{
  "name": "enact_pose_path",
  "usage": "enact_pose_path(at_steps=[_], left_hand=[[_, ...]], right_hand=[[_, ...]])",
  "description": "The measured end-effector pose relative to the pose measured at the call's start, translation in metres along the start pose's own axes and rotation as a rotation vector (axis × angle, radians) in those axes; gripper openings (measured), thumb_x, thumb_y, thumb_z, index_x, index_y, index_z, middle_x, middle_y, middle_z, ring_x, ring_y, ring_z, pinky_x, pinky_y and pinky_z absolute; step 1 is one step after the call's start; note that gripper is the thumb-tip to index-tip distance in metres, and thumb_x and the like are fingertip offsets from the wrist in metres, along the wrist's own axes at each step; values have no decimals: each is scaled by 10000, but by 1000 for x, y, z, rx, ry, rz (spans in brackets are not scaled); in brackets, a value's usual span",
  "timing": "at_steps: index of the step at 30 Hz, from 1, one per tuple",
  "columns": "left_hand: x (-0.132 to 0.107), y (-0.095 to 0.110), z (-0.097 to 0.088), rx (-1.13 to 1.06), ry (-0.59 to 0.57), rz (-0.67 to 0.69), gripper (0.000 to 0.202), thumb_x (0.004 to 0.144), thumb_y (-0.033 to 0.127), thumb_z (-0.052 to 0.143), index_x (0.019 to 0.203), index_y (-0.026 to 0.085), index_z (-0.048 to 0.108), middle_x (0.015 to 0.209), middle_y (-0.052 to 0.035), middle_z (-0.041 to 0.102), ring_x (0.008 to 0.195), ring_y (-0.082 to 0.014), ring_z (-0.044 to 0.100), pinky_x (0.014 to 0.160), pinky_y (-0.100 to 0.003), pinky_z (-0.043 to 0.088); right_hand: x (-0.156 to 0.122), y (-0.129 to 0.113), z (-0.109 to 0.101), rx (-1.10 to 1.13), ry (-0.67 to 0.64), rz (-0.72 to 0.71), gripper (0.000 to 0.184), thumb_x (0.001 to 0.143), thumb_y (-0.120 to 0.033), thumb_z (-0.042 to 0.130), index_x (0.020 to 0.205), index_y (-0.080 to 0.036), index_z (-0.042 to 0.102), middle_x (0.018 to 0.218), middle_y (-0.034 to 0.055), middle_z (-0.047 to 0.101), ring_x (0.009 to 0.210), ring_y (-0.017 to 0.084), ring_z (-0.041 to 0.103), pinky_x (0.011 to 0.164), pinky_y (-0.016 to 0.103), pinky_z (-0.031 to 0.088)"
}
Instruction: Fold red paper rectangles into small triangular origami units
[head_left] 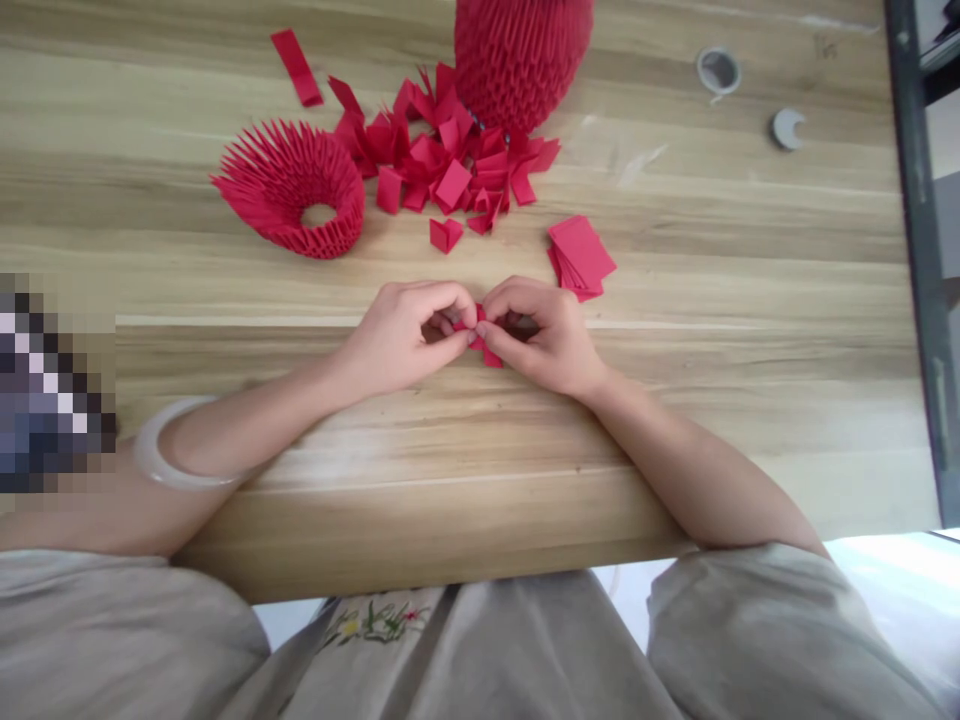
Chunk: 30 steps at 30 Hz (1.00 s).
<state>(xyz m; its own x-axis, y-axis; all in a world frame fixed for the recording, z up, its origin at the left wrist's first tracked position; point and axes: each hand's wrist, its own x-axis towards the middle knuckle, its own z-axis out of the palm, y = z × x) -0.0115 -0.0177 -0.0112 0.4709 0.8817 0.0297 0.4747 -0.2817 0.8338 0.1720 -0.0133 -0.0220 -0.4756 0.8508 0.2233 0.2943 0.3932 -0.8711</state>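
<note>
Between my hands is a small red paper piece (pixel 491 357), partly covered by the fingertips. My left hand (pixel 412 330) pinches it from the left with thumb and forefinger. From the right, my right hand (pixel 547 330) pinches the same paper, and the fingertips of both hands nearly meet. A stack of red paper slips (pixel 583 255) lies just beyond my right hand. Farther off is a loose pile of folded red paper pieces (pixel 450 160), with one folded piece (pixel 445 235) nearest to my hands.
A ring-shaped red paper basket (pixel 337 200) sits at the left, and a taller red paper form (pixel 521 60) stands behind the pile. One red strip (pixel 297 68) lies at the back left. A cable-hole ring (pixel 718 72) and a round cap (pixel 787 130) are at the right.
</note>
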Motion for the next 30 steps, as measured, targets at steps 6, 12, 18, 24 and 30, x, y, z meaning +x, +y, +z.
enact_pose_path(at_steps=[6, 12, 18, 24, 30], left_hand=[[0, -2, 1, -9, 2, 7, 108, 756, 256, 568, 755, 148, 579, 741, -18, 631, 612, -91, 565, 598, -202, 472], [0, -2, 1, -15, 1, 10, 112, 760, 255, 566, 760, 144, 579, 757, -24, 636, 619, -92, 569, 607, -205, 479], [0, -3, 1, -18, 2, 17, 104, 759, 248, 566, 757, 145, 578, 754, -22, 636, 616, -91, 569, 607, -204, 477], [0, -1, 0, -13, 3, 8, 117, 756, 263, 569, 749, 146, 578, 738, -25, 633, 613, -96, 566, 594, -204, 473], [0, -1, 0, -7, -1, 6, 116, 758, 265, 567, 757, 149, 580, 732, -21, 631, 609, -92, 562, 587, -195, 471]], right_hand=[[0, 0, 0, -3, 6, -7, 157, 782, -268, 590, 678, -150, 579, 688, 25, 571, 601, 94, 490, 527, 217, 387], [0, 1, 0, -2, 6, -10, 133, 771, -234, 594, 674, -144, 582, 687, 26, 569, 606, 93, 494, 523, 214, 383], [0, 1, 0, -2, 10, -14, 136, 773, -240, 590, 671, -150, 580, 681, 21, 570, 611, 97, 497, 527, 216, 386], [0, 0, 0, 7, 7, 1, 134, 770, -239, 593, 676, -144, 592, 695, 29, 580, 605, 94, 494, 528, 220, 385], [0, 0, 0, 1, 6, 1, 145, 780, -256, 589, 682, -149, 591, 701, 29, 584, 603, 94, 494, 532, 221, 392]])
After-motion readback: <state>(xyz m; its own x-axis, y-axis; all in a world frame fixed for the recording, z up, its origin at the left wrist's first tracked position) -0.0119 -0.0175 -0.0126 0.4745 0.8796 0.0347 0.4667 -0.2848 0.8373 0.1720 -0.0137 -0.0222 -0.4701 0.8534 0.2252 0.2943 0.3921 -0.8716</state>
